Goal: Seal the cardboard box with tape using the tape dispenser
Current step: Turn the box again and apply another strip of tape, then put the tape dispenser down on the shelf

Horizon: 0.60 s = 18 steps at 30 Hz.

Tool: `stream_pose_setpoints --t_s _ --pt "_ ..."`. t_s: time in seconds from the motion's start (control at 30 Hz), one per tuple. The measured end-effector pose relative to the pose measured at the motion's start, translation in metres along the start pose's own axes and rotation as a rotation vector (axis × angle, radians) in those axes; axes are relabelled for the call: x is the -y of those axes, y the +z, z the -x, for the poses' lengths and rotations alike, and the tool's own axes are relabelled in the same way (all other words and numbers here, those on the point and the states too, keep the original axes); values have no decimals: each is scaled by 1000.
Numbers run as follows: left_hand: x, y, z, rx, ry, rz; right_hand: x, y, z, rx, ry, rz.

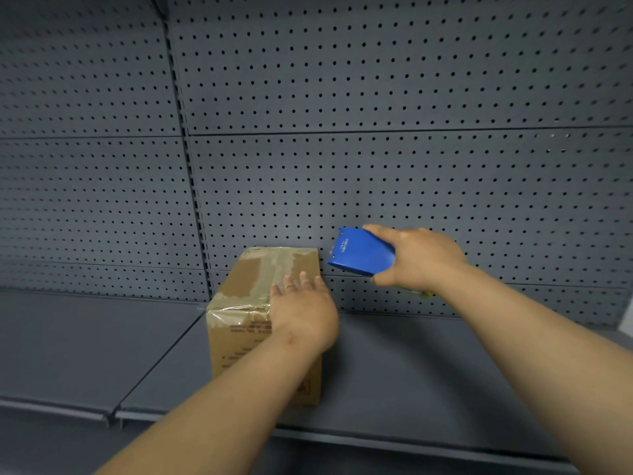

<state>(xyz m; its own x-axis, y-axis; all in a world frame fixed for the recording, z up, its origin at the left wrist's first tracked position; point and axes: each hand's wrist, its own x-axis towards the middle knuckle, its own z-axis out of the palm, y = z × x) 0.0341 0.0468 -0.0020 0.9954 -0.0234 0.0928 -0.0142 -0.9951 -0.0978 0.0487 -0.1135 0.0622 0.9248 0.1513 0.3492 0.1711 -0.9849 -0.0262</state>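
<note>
Head view: you are looking down at a dark grey metal shelf point(411, 365) backed by a grey perforated pegboard wall point(376, 97). A brown rectangular cardboard box point(239, 303) sits on the shelf, its far end against or just short of the pegboard wall, its near end close to the shelf's front edge. The box's long axis runs from the front edge toward the back wall, leaning slightly to the right as it goes back. Clear glossy tape point(236, 308) already lies across the top and folds over the near top edge; torn patches of the cardboard surface show under it.

Your left hand point(305, 310) lies flat on the right part of the box top, fingers spread and pointing toward the back wall, pressing rather than gripping. The wrist and forearm cover much of the box's near face.

Your right hand point(418, 258) is clenched around the blue plastic tape dispenser point(363, 250), held in the air to the right of the box's far end, apart from it and just in front of the pegboard wall. The dispenser's long axis lies roughly level, its front end pointing left toward the box. A bit of yellow shows beneath your right hand; you cannot tell what it is.
</note>
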Motion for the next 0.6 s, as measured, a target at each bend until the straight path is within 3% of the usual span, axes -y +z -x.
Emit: stream_pose_setpoints --t_s 0.37,0.6 --pt "40 -2 12 -46 175 70 -45 30 -1 -14 169 53" --pt "64 0 17 -66 253 67 -60 107 13 103 184 157"
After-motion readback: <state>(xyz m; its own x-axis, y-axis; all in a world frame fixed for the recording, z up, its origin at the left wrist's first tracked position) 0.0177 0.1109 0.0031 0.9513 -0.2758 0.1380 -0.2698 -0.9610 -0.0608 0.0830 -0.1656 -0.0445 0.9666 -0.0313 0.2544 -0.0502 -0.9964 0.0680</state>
